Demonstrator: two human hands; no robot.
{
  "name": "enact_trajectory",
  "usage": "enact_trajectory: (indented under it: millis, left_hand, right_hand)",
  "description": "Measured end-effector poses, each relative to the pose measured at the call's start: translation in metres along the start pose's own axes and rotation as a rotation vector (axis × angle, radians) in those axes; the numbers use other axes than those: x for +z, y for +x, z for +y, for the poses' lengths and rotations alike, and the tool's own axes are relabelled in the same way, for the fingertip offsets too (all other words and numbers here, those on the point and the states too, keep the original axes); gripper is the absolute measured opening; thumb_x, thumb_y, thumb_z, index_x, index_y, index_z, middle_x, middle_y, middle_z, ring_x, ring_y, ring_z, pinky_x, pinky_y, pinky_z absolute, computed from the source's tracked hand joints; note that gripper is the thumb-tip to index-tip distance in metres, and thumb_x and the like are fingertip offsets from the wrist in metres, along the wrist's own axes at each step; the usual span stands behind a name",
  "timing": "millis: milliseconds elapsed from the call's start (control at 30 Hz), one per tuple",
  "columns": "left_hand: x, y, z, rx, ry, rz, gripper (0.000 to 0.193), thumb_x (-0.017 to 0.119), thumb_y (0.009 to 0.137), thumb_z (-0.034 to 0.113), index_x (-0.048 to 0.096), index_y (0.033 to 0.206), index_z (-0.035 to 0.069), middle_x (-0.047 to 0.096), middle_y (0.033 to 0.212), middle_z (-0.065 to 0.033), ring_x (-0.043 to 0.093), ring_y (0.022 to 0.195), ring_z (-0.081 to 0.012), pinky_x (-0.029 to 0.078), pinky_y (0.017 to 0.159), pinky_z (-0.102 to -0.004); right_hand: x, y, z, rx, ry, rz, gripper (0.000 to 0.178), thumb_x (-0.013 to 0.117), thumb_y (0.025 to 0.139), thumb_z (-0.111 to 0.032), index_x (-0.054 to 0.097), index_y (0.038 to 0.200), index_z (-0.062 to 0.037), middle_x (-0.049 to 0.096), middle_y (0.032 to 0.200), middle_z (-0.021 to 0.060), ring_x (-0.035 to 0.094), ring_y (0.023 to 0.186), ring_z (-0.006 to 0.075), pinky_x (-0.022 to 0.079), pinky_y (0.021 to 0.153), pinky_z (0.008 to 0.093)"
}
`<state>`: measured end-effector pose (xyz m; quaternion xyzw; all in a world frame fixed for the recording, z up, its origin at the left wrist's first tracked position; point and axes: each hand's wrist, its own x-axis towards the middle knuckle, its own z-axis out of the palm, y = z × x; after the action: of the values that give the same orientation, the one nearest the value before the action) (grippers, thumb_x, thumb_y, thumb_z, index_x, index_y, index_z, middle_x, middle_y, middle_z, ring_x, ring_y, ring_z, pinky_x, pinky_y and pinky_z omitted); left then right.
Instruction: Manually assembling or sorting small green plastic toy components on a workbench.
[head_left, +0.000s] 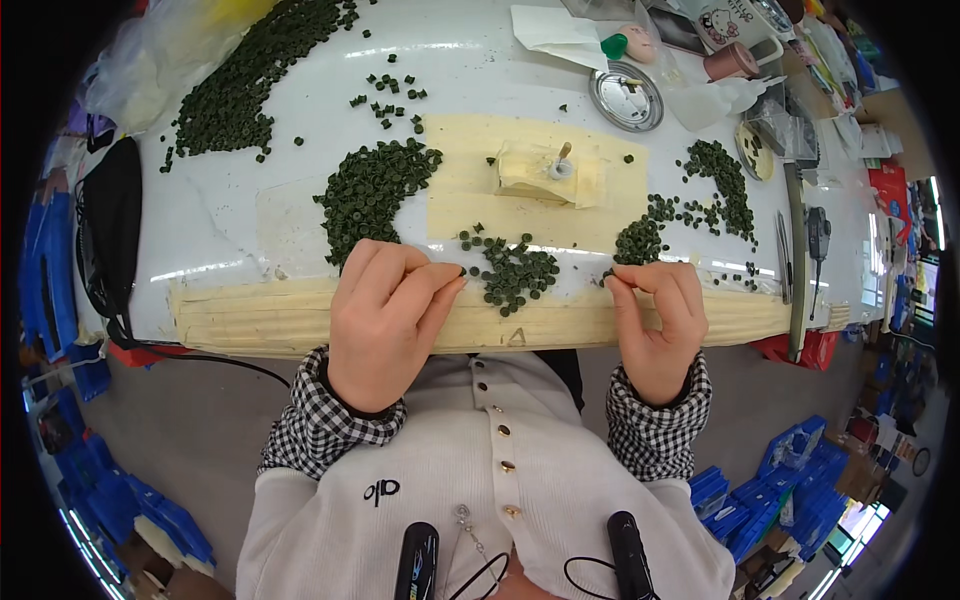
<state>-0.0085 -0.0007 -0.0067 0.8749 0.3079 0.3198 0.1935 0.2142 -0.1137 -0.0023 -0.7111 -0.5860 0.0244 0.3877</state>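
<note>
My left hand is closed in a pinch at the table's front edge, with a small dark green round part at its fingertips. To the right, my right hand pinches another small dark part between thumb and forefinger. Between the hands lies a loose heap of green parts. A larger heap sits beyond my left hand, and a smaller one just beyond my right. Farther back, a tape-covered block carries a short white tube with a thin brownish peg standing in it.
Yellowish tape covers the front edge. A big spread of green parts lies far left, another at right. A round metal dish stands at the back. Tweezers and a black handset are at far right.
</note>
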Motion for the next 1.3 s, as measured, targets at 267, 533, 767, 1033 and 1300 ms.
enact_trajectory:
  millis: [267, 533, 767, 1033, 1300]
  left_hand:
    - [0.013, 0.001, 0.0, 0.083, 0.057, -0.007, 0.025, 0.073, 0.065, -0.001, 0.067, 0.09, 0.001, 0.055, 0.077, -0.0045, 0.05, 0.075, -0.0217, 0.044, 0.063, -0.0308]
    - [-0.028, -0.002, -0.019, -0.112, 0.186, 0.179, 0.018, 0.076, 0.067, -0.001, 0.067, 0.08, 0.005, 0.056, 0.075, -0.0042, 0.049, 0.075, -0.0229, 0.042, 0.062, -0.0322]
    - [-0.024, -0.014, -0.013, -0.089, 0.206, 0.067, 0.017, 0.076, 0.066, 0.002, 0.065, 0.079, 0.006, 0.053, 0.075, -0.0037, 0.047, 0.075, -0.0233, 0.042, 0.063, -0.0325]
    - [-0.019, -0.008, -0.013, -0.087, 0.222, 0.018, 0.015, 0.075, 0.068, 0.003, 0.064, 0.078, 0.005, 0.05, 0.074, -0.0041, 0.045, 0.073, -0.023, 0.042, 0.062, -0.0334]
    - [-0.021, -0.003, -0.012, -0.098, 0.174, 0.003, 0.013, 0.072, 0.07, -0.001, 0.064, 0.08, 0.003, 0.054, 0.075, -0.0052, 0.047, 0.074, -0.0239, 0.04, 0.064, -0.0338]
  right_hand:
    - [0.001, 0.001, 0.006, -0.117, -0.138, -0.125, 0.018, 0.073, 0.068, 0.002, 0.067, 0.084, -0.0032, 0.058, 0.077, 0.0068, 0.052, 0.074, 0.0248, 0.043, 0.063, 0.0337]
    - [0.012, -0.006, 0.003, -0.029, 0.11, 0.024, 0.015, 0.065, 0.076, 0.011, 0.058, 0.086, 0.0017, 0.063, 0.083, 0.0136, 0.061, 0.073, 0.0265, 0.049, 0.067, 0.0326]
    - [0.019, -0.002, -0.016, 0.111, 0.269, 0.043, 0.019, 0.067, 0.076, 0.011, 0.063, 0.092, 0.0036, 0.067, 0.085, 0.0152, 0.066, 0.079, 0.0228, 0.051, 0.072, 0.0287]
    - [0.024, 0.0, -0.02, 0.152, 0.57, -0.027, 0.019, 0.066, 0.078, 0.013, 0.067, 0.095, 0.0044, 0.068, 0.089, 0.013, 0.065, 0.084, 0.0169, 0.051, 0.074, 0.0251]
    - [0.03, 0.003, -0.023, 0.405, 0.936, -0.126, 0.019, 0.063, 0.082, 0.01, 0.065, 0.1, 0.0061, 0.068, 0.095, 0.0128, 0.066, 0.088, 0.0168, 0.053, 0.08, 0.0254]
